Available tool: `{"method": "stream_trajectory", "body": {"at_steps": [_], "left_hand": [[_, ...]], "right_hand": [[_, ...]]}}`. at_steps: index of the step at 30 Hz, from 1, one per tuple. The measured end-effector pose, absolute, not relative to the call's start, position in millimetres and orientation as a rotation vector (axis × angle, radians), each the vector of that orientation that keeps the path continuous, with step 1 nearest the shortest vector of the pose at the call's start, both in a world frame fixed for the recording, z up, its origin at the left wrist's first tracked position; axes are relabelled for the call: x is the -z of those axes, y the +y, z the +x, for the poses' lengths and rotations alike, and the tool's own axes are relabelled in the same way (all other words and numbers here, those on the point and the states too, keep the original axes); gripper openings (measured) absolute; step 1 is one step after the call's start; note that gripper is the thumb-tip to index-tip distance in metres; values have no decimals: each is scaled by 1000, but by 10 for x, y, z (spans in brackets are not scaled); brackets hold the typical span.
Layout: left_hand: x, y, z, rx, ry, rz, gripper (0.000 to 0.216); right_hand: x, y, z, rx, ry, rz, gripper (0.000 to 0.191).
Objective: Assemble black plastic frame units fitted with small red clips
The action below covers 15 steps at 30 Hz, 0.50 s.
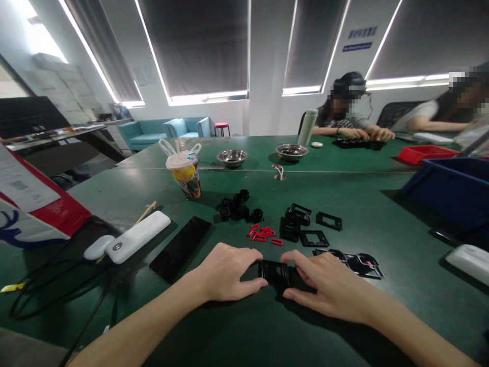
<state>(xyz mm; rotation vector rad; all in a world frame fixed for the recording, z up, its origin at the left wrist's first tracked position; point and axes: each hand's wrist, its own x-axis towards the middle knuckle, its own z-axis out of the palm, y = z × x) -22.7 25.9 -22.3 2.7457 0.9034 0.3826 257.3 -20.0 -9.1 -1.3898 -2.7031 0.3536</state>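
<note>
Between my hands, low over the green table [244, 336], is a small black plastic part [274, 273]. The thumb and fingers of my left hand [231, 272] grip its left side. On its right side, my right hand [324, 285] has its thumb and fingers closed at the edge. Just beyond lie several small red rectangular clips [263, 233]. Black rectangular frames [314, 238] sit to the right of these, some stacked. A pile of black knob-like pieces [237, 206] is farther back. Beside my right hand are flat black assembled pieces [361, 264], partly hidden.
At left are a black slab [181, 248], a white power bank [139, 237], cables and a drink cup [185, 176]. Two metal bowls [232, 158] stand farther back. A blue bin [454, 188] and red tray [426, 154] are at right. Two people sit across the table.
</note>
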Motion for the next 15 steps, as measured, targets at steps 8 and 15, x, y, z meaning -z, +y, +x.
{"method": "stream_trajectory", "body": {"at_steps": [8,15], "left_hand": [[213,244,-227,-406,880,2758,36],[215,242,-227,-412,846,2787,36]], "right_hand": [[142,-206,2554,-250,-2717,-1361,44],[155,-193,2560,-232,-2735,-1345,34]]}}
